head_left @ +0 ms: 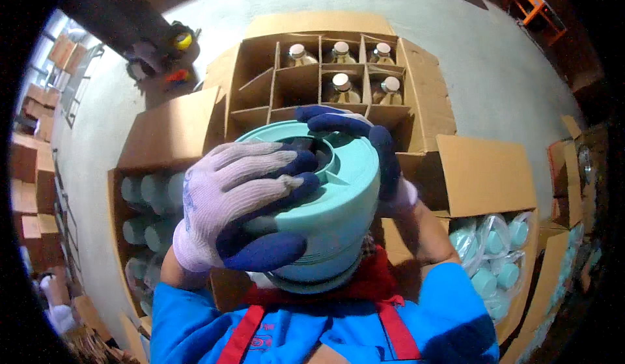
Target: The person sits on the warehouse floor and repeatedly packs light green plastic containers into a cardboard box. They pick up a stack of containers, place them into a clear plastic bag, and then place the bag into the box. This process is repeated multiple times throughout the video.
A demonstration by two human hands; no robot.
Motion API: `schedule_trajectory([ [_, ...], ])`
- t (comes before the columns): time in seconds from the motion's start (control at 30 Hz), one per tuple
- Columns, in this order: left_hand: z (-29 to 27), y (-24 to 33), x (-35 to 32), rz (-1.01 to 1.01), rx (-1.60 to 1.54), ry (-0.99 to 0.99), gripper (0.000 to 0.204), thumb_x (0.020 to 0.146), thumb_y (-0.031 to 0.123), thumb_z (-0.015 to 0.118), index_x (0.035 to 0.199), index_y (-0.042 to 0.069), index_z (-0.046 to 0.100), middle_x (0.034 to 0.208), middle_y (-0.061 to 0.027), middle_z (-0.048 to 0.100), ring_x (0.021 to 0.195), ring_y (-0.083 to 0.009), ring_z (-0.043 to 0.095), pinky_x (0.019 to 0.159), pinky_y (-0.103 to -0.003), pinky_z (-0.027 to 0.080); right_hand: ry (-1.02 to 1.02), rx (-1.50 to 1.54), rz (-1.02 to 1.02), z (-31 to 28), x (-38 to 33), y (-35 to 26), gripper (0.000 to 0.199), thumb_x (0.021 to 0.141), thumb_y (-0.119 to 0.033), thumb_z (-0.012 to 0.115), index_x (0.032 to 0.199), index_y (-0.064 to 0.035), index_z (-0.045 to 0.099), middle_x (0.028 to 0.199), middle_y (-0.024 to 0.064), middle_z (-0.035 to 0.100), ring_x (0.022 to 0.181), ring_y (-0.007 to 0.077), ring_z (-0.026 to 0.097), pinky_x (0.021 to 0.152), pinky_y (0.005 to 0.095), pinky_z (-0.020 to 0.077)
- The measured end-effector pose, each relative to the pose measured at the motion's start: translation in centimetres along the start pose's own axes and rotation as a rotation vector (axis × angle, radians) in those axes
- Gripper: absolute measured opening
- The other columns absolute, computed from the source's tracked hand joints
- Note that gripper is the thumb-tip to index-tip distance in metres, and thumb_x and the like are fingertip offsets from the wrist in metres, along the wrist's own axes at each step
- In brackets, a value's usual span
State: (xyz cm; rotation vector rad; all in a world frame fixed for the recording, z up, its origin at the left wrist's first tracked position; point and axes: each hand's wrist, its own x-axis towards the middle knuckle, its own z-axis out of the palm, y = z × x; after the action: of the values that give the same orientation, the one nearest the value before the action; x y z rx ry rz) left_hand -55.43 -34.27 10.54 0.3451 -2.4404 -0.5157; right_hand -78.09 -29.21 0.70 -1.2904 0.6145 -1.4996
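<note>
Close in front of my body is a large teal round plastic container point(322, 237), with a ribbed ring and a dark central opening on its upper face. My left hand point(237, 198), in a pale knit glove with blue coated fingers, lies over its left side; the fingertips reach the ring and the thumb presses on the outer wall. Round the far right edge curls my right hand point(384, 159), gloved alike, with its palm partly hidden. Both hands grip the container. The container's lower end is at my chest, beside a red strap point(394, 325).
Beyond my hands stands an open divided carton point(426, 103) with several silvery bottles point(342, 90). A left carton point(117, 234) holds teal cylinders point(156, 195); a right carton point(488, 162) holds plastic-wrapped teal pieces point(498, 240). An orange frame point(537, 9) stands far right.
</note>
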Motion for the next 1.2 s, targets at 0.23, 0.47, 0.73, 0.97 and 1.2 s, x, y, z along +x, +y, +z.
schedule_trajectory([
  [0.23,-0.2,1.8,1.0,0.053,-0.011,0.041,0.054,0.08,0.053,0.068,0.102,0.004,0.065,0.105,-0.0207,0.068,0.1,-0.0382,0.066,0.09,-0.049,0.051,-0.032,-0.295,-0.167,-0.2,-0.1,-0.4,0.058,0.097,-0.039,0.045,0.138,0.0019,0.046,0.138,0.0196,0.052,0.13,0.0296,0.049,0.11,0.041,0.0375],
  [0.47,0.3,0.1,-1.8,0.171,0.17,0.072,0.068,0.064,0.039,0.084,0.114,0.002,0.058,0.111,-0.0196,0.063,0.102,-0.0375,0.061,0.089,-0.048,0.049,-0.094,-0.862,-0.305,2.2,-2.8,-5.1,0.092,0.073,-0.039,0.079,0.145,-0.002,0.034,0.141,0.0231,0.042,0.128,0.0419,0.043,0.109,0.0541,0.0343],
  [0.73,0.9,-0.6,-3.5,0.12,0.111,0.035,0.065,0.067,0.04,0.083,0.113,0.001,0.059,0.112,-0.0201,0.061,0.103,-0.0363,0.06,0.089,-0.046,0.049,0.005,-1.142,-0.382,4.4,-3.2,-4.5,0.079,0.079,-0.051,0.071,0.136,-0.0034,0.044,0.127,0.0212,0.052,0.12,0.0402,0.05,0.108,0.0543,0.0355],
  [0.97,3.5,-2.1,-5.2,0.014,-0.184,0.377,0.044,0.096,0.04,0.05,0.105,-0.001,0.063,0.109,-0.02,0.065,0.1,-0.0323,0.061,0.095,-0.043,0.045,-0.132,-0.912,-0.134,5.2,-3.8,-6.4,0.071,0.077,-0.035,0.071,0.136,-0.0025,0.049,0.138,0.0165,0.052,0.133,0.0333,0.044,0.116,0.0484,0.0252],
  [1.2,4.3,-1.1,-4.1,-0.023,-0.159,0.514,0.034,0.099,0.028,0.048,0.099,0.0,0.067,0.106,-0.0167,0.068,0.099,-0.0303,0.062,0.093,-0.041,0.047,-0.004,-1.213,-0.198,7.8,-3.6,-6.3,0.066,0.076,-0.036,0.078,0.129,-0.0064,0.051,0.133,0.017,0.052,0.13,0.0419,0.041,0.111,0.0527,0.0308],
])
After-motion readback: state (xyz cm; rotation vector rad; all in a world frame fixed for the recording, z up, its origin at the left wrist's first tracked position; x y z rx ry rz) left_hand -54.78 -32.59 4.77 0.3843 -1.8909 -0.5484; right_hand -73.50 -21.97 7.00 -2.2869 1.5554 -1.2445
